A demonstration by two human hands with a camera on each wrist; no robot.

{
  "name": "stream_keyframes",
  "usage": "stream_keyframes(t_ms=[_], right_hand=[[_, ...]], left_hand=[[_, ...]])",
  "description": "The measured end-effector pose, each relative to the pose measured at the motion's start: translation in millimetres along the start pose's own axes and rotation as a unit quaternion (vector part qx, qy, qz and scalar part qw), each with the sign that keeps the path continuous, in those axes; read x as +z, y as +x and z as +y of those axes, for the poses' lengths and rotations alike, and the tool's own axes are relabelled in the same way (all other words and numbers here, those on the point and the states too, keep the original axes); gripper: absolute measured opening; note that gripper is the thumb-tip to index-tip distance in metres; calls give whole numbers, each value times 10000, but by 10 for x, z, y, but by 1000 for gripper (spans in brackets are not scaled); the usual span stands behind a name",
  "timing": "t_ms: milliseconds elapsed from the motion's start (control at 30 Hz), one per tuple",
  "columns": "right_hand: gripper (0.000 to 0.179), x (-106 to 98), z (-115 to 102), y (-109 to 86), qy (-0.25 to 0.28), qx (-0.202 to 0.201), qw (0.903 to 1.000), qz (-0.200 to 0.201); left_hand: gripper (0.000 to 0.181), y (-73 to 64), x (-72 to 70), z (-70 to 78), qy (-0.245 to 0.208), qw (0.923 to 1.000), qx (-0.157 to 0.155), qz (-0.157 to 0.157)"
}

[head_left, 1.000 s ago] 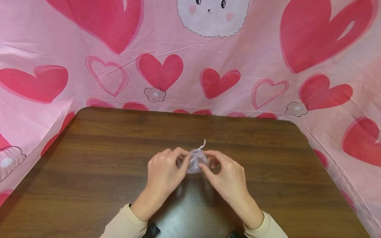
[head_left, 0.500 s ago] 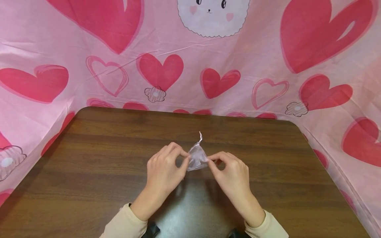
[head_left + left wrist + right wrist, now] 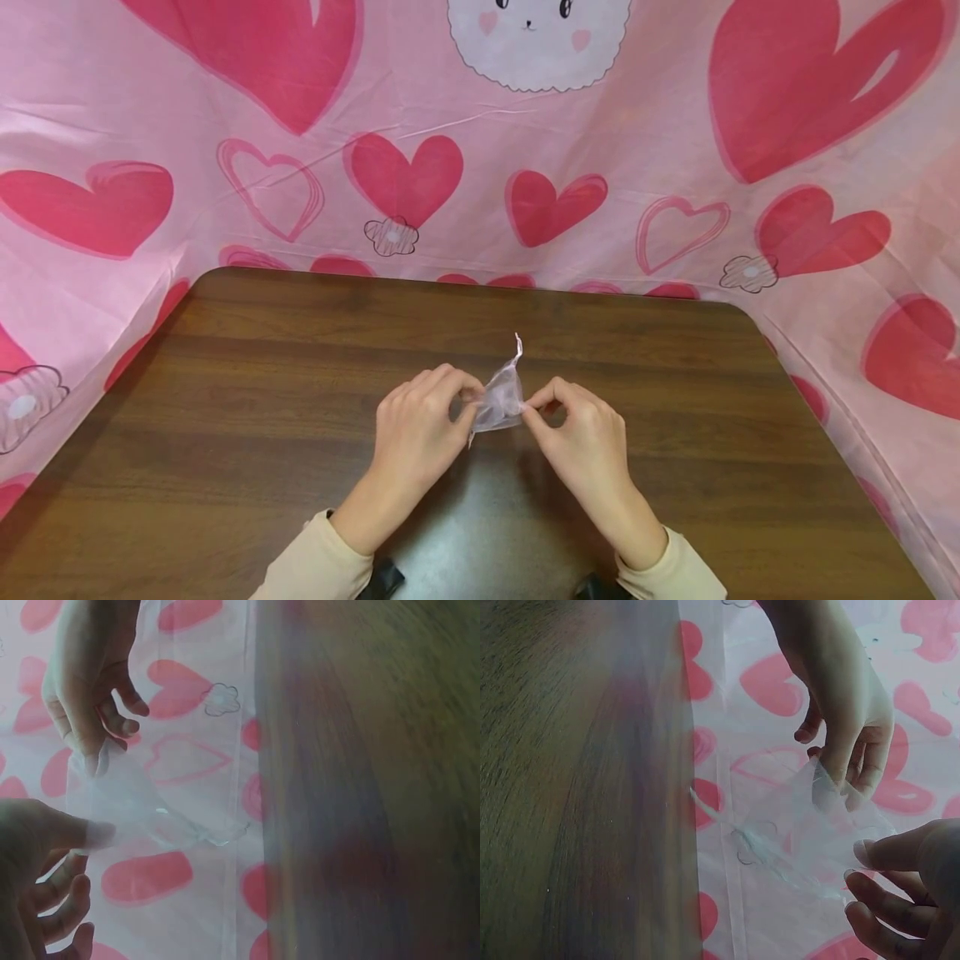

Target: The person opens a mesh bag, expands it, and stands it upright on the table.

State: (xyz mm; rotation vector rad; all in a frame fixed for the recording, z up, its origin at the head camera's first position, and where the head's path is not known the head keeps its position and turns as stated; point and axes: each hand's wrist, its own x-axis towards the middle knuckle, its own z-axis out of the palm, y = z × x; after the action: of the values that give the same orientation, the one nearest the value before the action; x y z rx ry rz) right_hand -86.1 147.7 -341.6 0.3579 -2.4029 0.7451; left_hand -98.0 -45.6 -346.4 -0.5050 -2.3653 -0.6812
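Observation:
A small sheer whitish drawstring pouch (image 3: 501, 403) is held up between both hands, over the middle of the table. From its far corner a thin white cord (image 3: 518, 347) sticks out, and a short white end hangs by the left thumb. My left hand (image 3: 426, 418) pinches the pouch's left side between thumb and fingers. On the opposite side, thumb and index finger of my right hand (image 3: 583, 432) pinch its edge. Seen from the left wrist, the see-through fabric (image 3: 135, 799) spreads between the two hands. In the right wrist view the cord (image 3: 709, 808) trails off the pouch.
The brown wood-grain table (image 3: 300, 350) has rounded far corners. A pink cloth with red hearts (image 3: 480, 125) rises behind it and along both sides. Beige sleeves (image 3: 318, 562) and dark pieces at the wrists show at the near edge.
The right hand has shifted from the pouch's front to its right edge, and the bunched pouch is now spread flatter. The left fingers have moved slightly inward; a short white end now shows beneath them.

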Motion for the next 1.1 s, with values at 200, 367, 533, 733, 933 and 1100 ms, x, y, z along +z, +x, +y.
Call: stream_keyframes(t_ms=[200,367,533,733,933,1100], right_hand=[[14,-14,9,0,34,-53,9998,-184],[15,-11,7,-1,86,-220,9996,-168],[20,-4,0,-4,113,-337,9993,-116],[21,-7,-7,-2,141,-371,9992,-100],[22,-14,-13,5,104,-363,9992,-139],[22,-20,-8,6,86,-401,9991,-113]], left_hand=[[22,-2,4,11,-130,9993,313,-137],[7,1,9,-6,-103,9993,332,122],[12,2,5,-27,-69,9996,89,263],[18,8,0,-47,-81,9993,34,365],[21,11,-4,-53,-101,9994,-6,328],[21,3,-5,-37,-115,9998,-26,182]])
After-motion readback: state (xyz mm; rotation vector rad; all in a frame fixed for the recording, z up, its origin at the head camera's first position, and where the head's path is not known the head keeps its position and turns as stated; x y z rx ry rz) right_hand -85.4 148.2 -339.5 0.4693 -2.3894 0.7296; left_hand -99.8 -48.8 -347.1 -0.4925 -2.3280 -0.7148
